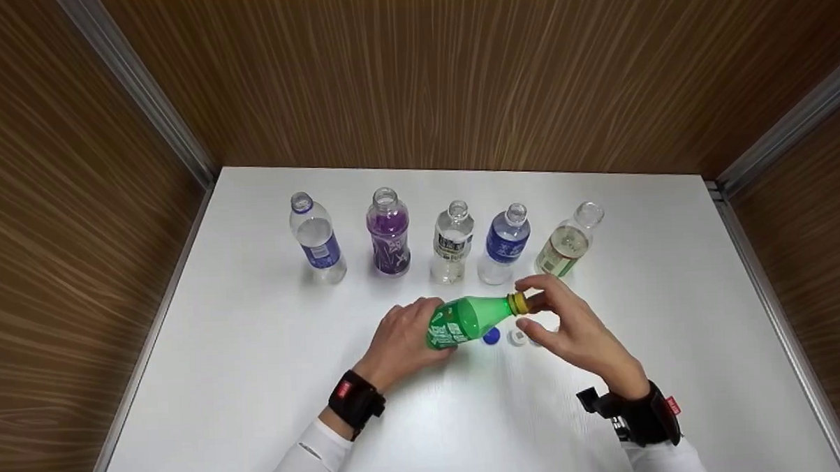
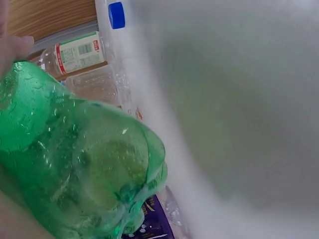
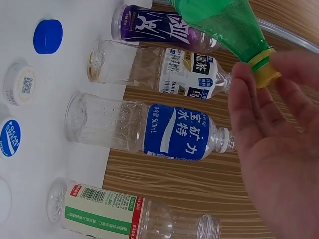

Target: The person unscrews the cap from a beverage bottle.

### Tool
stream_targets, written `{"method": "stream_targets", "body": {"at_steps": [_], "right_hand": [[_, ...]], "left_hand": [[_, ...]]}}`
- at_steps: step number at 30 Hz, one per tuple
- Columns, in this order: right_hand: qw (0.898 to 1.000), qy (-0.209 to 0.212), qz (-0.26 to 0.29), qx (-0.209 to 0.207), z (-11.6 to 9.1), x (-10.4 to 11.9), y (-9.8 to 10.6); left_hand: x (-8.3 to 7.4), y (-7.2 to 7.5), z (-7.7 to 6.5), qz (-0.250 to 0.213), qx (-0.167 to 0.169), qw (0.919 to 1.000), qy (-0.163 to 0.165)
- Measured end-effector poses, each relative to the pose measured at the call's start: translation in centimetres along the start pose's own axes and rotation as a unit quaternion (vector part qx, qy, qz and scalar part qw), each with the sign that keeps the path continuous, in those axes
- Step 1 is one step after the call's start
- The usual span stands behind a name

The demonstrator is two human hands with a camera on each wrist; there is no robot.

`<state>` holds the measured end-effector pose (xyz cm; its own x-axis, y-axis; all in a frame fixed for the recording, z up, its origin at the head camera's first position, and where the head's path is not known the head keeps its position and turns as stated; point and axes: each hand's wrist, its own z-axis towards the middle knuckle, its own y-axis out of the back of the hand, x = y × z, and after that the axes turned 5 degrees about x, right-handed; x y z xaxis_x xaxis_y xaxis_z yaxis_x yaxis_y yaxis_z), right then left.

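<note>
My left hand (image 1: 406, 338) grips a green plastic bottle (image 1: 475, 314) round its labelled body. It is tilted almost onto its side above the table, neck pointing right. A yellow cap (image 1: 518, 303) sits on the neck. The thumb and fingers of my right hand (image 1: 573, 328) curl round this cap from both sides, as the right wrist view also shows. Close up in the left wrist view are the bottle's lobed base (image 2: 124, 169) and droplets on its wall. Below the neck, a blue cap (image 1: 491, 336) and a white cap (image 1: 518, 337) lie on the table.
Behind the hands stand uncapped bottles: a clear one with a blue-violet label (image 1: 317, 239), a purple one (image 1: 389, 237), one with a white-and-black label (image 1: 452, 242), a blue-labelled one (image 1: 505, 243) and a green-and-cream-labelled one (image 1: 567, 241). Wood-grain panels (image 1: 421, 75) enclose the white table (image 1: 222, 382).
</note>
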<state>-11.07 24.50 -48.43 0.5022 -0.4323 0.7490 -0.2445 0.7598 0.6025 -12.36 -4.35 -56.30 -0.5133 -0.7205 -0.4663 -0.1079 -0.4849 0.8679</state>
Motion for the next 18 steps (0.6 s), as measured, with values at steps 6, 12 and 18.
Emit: {"method": "stream_targets", "body": {"at_steps": [6, 12, 18], "right_hand": [[0.989, -0.138, -0.05, -0.037, 0.18, 0.07, -0.41], [0.986, -0.143, -0.066, -0.051, 0.34, -0.02, -0.71], [0.993, -0.101, -0.054, -0.036, 0.18, -0.25, -0.57]], "left_hand": [[-0.14, -0.21, 0.19, 0.097, -0.046, 0.9941, -0.01], [-0.1, -0.28, 0.27, 0.125, -0.053, 0.9906, -0.012], [-0.16, -0.38, 0.22, 0.103, -0.039, 0.9939, -0.005]]}}
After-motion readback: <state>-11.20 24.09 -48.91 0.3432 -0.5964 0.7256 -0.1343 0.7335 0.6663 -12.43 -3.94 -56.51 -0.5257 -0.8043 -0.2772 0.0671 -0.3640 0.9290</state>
